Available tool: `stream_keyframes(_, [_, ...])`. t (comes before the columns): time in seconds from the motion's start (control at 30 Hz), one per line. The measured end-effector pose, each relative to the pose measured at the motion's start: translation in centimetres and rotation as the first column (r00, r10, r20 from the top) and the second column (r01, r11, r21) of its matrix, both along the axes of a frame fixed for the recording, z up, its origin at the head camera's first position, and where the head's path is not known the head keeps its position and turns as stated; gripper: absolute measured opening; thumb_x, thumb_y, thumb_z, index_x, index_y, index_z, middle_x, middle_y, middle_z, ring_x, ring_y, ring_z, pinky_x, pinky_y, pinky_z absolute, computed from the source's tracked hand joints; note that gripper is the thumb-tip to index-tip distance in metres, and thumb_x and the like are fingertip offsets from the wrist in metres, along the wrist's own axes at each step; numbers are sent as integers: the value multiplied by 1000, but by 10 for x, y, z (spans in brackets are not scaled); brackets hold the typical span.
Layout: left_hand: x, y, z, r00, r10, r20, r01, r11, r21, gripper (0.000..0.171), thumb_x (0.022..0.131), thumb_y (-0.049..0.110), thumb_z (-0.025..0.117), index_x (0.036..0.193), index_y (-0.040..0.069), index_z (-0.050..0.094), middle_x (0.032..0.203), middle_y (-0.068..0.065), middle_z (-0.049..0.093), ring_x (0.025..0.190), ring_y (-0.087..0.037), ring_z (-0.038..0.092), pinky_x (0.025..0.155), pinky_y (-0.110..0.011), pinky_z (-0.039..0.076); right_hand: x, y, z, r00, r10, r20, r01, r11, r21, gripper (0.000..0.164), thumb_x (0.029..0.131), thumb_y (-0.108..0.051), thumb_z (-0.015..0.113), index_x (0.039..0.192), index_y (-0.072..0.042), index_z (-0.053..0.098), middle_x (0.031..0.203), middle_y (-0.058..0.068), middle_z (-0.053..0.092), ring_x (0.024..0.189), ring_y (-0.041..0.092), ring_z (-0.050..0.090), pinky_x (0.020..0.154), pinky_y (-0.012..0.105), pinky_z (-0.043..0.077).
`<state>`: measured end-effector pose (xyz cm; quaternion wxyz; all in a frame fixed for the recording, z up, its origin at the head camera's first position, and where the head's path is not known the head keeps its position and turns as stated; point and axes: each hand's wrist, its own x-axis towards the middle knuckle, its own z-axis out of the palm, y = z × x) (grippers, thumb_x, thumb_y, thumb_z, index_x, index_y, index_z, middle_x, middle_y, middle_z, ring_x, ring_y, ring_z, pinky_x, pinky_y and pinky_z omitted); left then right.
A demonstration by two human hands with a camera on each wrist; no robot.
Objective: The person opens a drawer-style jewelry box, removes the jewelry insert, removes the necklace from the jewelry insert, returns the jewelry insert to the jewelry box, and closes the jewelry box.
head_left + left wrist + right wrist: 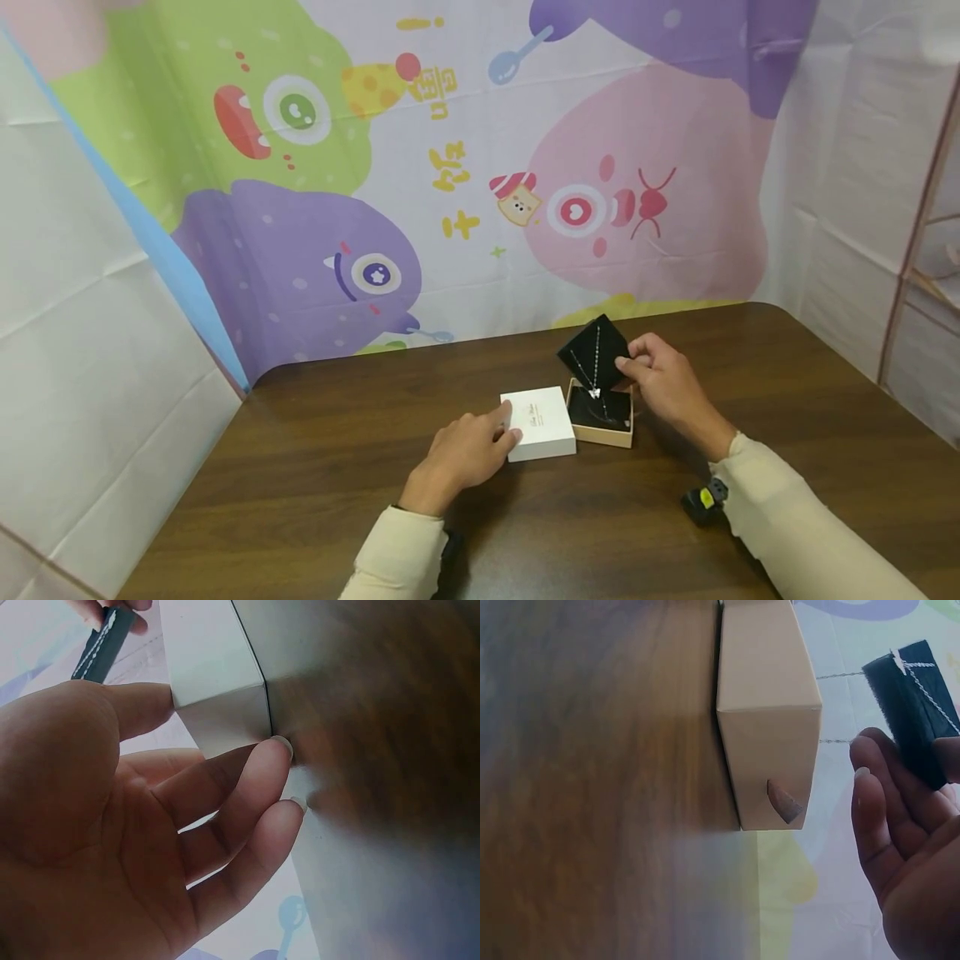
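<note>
My right hand [667, 379] pinches one corner of a black jewelry pad [588, 350], holding it tilted above an open box base [603, 437]. A fine silver necklace [597, 354] with a small white butterfly-like pendant [595, 393] lies across the pad. Thin chains run from the pad down toward the base, whose inside is black. The white box lid [538, 417], with small lettering on top, lies on the table left of the base. At the lid's left side my left hand [465, 450] rests with loosely bent fingers, thumb and index fingertip touching it.
The brown wooden table [337, 483] spreads around the boxes. Behind it hangs a cloth [465, 275] printed with cartoon monsters, and pale cloth hangs on both sides. A small brown tab [784, 802] sticks out of the base's side. Each wrist wears a dark camera.
</note>
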<state>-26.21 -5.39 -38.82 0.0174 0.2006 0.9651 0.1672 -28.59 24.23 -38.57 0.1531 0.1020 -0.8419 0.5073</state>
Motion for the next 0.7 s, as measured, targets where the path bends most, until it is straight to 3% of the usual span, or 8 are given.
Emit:
stream_keyframes(0.2, [1,-1,1,1000,-6,12,5,1000,11,56,102,41,55,151,14,47,72,-1,53,59,-18,46,63,-37,39,0,-1,1,999,40,32,-38,997,-61,18,102,-14,57,102,2,49,83,18,73,70,39,69,59,39,55])
stream_keyframes(0.33, [1,-2,-1,1000,-4,16,3,1000,14,57,102,41,55,152,15,46,67,0,47,56,-17,41,60,-36,38,-1,-3,3,994,85,62,-76,988,-135,18,103,-12,55,104,4,47,85,20,72,73,39,70,58,37,55])
stream_keyframes(0.47, [1,-3,-2,1000,-4,13,3,1000,12,57,102,41,55,152,15,46,81,-3,62,62,-18,48,64,-38,40,-2,-3,3,987,133,86,-112,970,-215,16,104,-10,53,104,4,45,86,21,71,73,35,71,58,38,55])
stream_keyframes(0.6, [1,-3,0,1000,-10,6,10,1000,10,57,102,41,56,151,15,47,97,-8,68,68,-20,51,66,-38,41,-2,-2,5,978,187,92,-152,942,-298,14,104,-8,50,103,5,45,85,19,71,71,25,72,58,37,55])
stream_keyframes(0.7, [0,-3,0,1000,-12,6,12,1000,13,57,102,42,56,151,15,47,95,-7,67,64,-19,50,65,-38,41,0,-2,9,972,215,96,-171,924,-342,15,105,-8,49,105,6,46,84,16,72,72,22,72,58,35,55])
